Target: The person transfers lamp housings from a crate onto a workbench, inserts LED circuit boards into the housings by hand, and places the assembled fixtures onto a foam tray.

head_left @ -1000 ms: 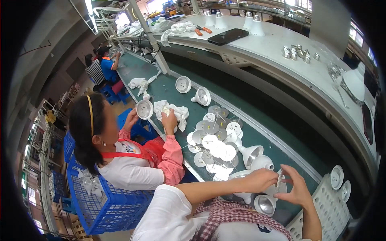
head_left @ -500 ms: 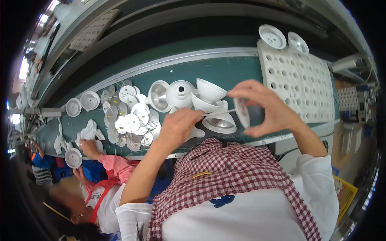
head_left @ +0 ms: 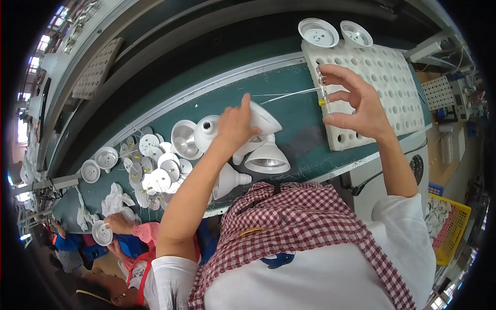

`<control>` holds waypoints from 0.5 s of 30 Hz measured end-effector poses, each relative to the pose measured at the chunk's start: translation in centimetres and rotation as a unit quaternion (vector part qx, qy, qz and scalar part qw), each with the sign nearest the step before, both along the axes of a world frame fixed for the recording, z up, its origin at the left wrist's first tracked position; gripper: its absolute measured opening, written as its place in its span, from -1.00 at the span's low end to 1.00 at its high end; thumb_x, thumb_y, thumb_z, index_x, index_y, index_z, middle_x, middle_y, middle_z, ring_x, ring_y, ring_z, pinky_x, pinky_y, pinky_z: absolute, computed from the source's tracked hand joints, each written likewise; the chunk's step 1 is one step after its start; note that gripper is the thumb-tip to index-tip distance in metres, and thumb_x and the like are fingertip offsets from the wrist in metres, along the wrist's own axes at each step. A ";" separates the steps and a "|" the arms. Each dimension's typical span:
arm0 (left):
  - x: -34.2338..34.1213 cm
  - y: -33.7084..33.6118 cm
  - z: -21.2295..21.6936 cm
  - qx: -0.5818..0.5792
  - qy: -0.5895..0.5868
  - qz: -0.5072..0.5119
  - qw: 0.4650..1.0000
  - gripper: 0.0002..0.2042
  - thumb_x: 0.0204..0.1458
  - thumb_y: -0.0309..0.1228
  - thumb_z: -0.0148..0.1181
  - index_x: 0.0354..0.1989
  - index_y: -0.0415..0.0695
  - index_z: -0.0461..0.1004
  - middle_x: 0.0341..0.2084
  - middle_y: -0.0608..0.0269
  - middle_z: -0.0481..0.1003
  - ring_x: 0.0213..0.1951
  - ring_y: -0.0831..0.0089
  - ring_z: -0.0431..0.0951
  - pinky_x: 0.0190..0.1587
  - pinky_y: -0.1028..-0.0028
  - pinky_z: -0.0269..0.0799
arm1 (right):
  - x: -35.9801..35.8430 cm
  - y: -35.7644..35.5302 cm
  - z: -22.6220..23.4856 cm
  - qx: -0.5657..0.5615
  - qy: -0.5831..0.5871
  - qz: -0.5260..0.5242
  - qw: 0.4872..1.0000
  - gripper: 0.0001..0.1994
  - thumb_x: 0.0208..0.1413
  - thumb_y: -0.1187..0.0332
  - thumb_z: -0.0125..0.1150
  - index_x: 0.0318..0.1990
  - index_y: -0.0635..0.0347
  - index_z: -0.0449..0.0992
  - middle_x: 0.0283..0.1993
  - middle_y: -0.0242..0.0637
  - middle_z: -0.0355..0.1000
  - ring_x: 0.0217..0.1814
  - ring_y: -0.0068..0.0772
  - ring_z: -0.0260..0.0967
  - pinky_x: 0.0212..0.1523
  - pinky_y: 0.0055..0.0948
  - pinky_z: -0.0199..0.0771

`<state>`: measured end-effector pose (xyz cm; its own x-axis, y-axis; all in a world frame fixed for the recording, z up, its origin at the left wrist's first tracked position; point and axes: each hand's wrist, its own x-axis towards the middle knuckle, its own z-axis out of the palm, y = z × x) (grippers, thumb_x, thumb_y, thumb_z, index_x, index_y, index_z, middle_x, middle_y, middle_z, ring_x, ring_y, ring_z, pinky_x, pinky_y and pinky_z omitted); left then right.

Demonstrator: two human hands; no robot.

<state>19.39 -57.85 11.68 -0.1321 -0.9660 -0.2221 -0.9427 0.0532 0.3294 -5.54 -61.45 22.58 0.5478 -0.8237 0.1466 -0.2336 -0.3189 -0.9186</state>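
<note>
My left hand [head_left: 238, 123] grips a white cone-shaped lamp cup [head_left: 265, 120] at its near side, with the index finger sticking up past it. In my right hand [head_left: 356, 101] a thin round white disc [head_left: 321, 89] is held edge-on between thumb and fingers. A small yellow part sits on the disc, and thin white wires [head_left: 292, 94] run from it leftward toward the lamp cup. More white lamp cups lie around my left hand: one faces up with a silvery inside [head_left: 187, 139], another rests mouth toward me [head_left: 267, 159], and one lies by the apron [head_left: 229, 181].
A heap of wired white discs [head_left: 157, 173] lies left on the green bench [head_left: 289, 116]. A white board with rows of holes [head_left: 382, 77] stands right, two round white covers [head_left: 318, 33] at its far edge. A co-worker's hand [head_left: 120, 223] works at the left; a yellow crate [head_left: 454, 227] sits lower right.
My left hand has left the wires and taken hold of a lamp cup. My right hand has moved up and away with the disc, drawing its wires out straight. The view has shifted.
</note>
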 end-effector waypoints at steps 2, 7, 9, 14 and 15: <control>-1.6 -1.4 -0.8 0.108 0.073 0.061 0.990 -0.25 -0.40 -0.25 0.37 0.04 -0.27 0.19 -0.28 -0.11 0.47 -0.19 -0.01 0.46 -0.12 0.23 0.37 | -0.8 -0.4 -0.1 -0.003 -0.001 -0.021 1.000 -0.31 -0.34 0.47 0.38 0.10 0.19 0.29 0.05 -0.27 0.28 0.00 -0.42 0.26 -0.11 -0.48 0.42; -2.0 -2.8 -7.1 0.119 0.071 0.002 0.990 -0.42 -0.43 -0.30 0.37 -0.15 -0.30 0.36 -0.35 -0.06 0.49 -0.25 0.03 0.50 -0.15 0.30 0.42 | -1.9 -0.7 -0.1 0.019 0.004 -0.046 0.999 -0.33 -0.33 0.49 0.36 0.09 0.23 0.30 0.12 -0.29 0.24 0.05 -0.44 0.22 -0.07 -0.51 0.33; -2.2 -3.9 -6.7 0.177 0.074 -0.005 0.981 -0.60 -0.38 -0.32 0.36 -0.33 -0.26 0.45 -0.36 -0.08 0.49 -0.22 0.03 0.50 -0.14 0.25 0.43 | -2.5 -0.7 0.0 0.004 0.030 -0.061 0.998 -0.33 -0.34 0.48 0.36 0.08 0.22 0.31 0.11 -0.29 0.26 0.05 -0.44 0.23 -0.07 -0.50 0.33; -1.2 -3.0 -4.9 0.041 0.176 -0.019 0.983 -0.66 -0.37 -0.38 0.35 -0.35 -0.23 0.49 -0.38 -0.01 0.52 -0.27 0.10 0.53 -0.22 0.29 0.44 | -3.5 -0.8 1.1 -0.103 0.070 -0.097 0.987 -0.44 -0.36 0.40 0.41 -0.05 0.18 0.43 0.01 -0.26 0.37 -0.02 -0.45 0.30 -0.17 -0.51 0.37; -1.0 -2.3 -4.2 -0.033 0.268 -0.033 0.962 -0.65 -0.36 -0.40 0.34 -0.32 -0.23 0.48 -0.40 0.01 0.52 -0.30 0.11 0.53 -0.25 0.31 0.45 | -3.2 -0.8 1.6 -0.148 0.103 -0.069 0.981 -0.45 -0.37 0.36 0.41 -0.06 0.18 0.44 0.01 -0.23 0.37 -0.03 -0.38 0.31 -0.16 -0.47 0.37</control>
